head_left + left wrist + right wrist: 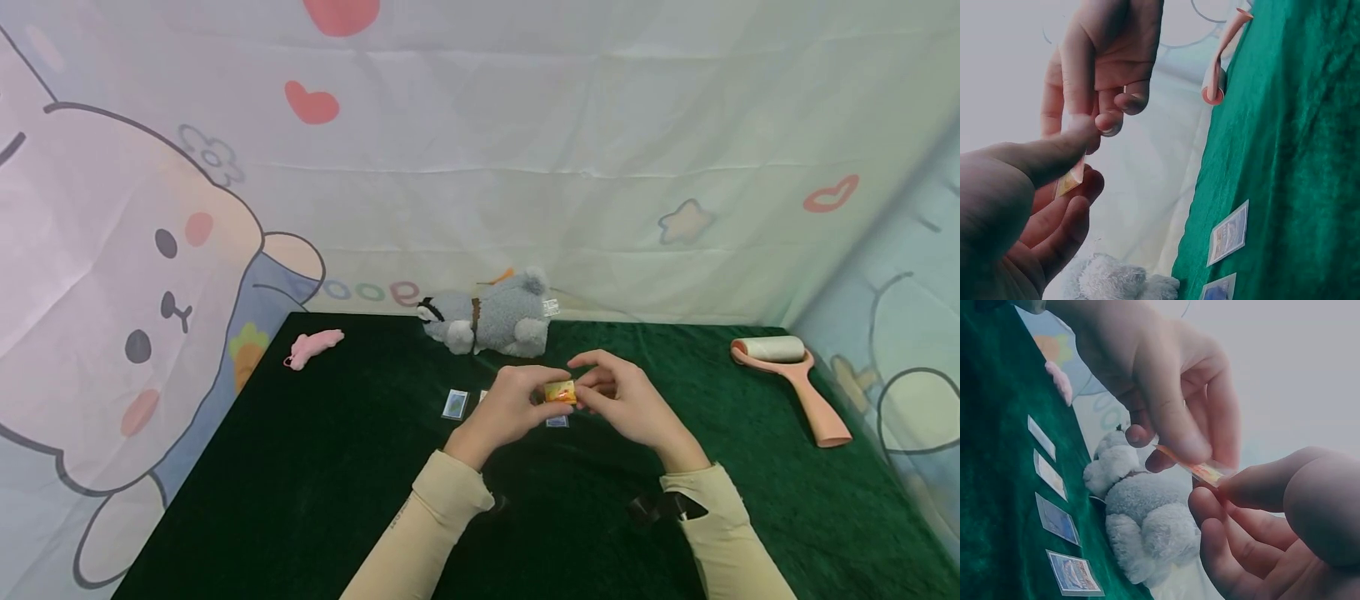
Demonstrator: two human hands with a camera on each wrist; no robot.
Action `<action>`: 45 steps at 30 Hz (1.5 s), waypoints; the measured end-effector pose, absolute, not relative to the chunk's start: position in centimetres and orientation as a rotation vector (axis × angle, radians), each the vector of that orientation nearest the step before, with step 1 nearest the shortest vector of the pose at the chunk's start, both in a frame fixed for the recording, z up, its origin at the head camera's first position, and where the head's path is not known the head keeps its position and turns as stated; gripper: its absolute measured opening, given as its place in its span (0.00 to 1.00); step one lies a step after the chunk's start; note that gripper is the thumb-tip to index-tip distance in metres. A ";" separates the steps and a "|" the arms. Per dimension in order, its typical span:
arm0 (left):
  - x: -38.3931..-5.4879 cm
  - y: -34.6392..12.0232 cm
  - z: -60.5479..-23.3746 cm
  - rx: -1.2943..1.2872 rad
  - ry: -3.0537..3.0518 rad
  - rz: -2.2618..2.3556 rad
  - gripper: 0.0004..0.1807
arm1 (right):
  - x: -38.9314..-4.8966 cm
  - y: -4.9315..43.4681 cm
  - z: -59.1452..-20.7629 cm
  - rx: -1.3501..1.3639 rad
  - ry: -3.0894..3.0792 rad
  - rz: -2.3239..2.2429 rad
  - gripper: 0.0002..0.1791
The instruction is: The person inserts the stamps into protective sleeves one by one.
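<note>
Small yellow-orange card [559, 392], apparently in a clear sleeve, is raised above the green cloth between both hands. The left hand [510, 408] pinches it between thumb and fingers from the left. At its other end, the right hand [630, 404] holds the edge with thumb and fingertips; in the right wrist view the card [1207, 473] is seen tilted, partly covered by the left thumb. Several more cards lie in a row on the cloth under the hands, among them a bluish card [454, 404] at the left and a picture card [1074, 573].
A grey plush toy [510, 315] lies on its side at the back of the green cloth [300, 483]. Toward the back left is a small pink plush item [315, 346]. A pink-handled lint roller [802, 379] lies at the right. Printed curtains [637, 108] enclose the table.
</note>
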State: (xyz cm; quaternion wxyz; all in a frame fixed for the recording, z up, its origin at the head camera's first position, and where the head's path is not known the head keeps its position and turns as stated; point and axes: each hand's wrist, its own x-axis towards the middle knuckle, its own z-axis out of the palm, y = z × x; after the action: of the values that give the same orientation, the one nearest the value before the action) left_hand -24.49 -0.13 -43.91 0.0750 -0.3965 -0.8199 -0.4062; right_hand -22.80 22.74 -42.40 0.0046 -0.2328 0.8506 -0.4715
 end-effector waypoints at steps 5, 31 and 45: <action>-24.5 -0.1 -44.1 -1.137 -2.460 -1.303 0.15 | -22.8 22.9 -42.4 -0.735 2.662 -1.473 0.18; -26.6 1.9 -44.7 -0.881 -2.674 -1.473 0.05 | -23.0 25.3 -42.0 -0.648 2.835 -1.419 0.17; -28.4 5.3 -47.3 -0.661 -3.022 -1.363 0.06 | -23.2 26.3 -41.9 -0.588 2.847 -1.415 0.17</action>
State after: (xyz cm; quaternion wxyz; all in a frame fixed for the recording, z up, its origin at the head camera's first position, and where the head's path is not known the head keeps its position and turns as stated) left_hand -28.36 5.34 -47.30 -0.1189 -0.1940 -0.8877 -0.4003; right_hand -23.25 26.25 -41.91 -0.0457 -0.1816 0.8797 -0.4371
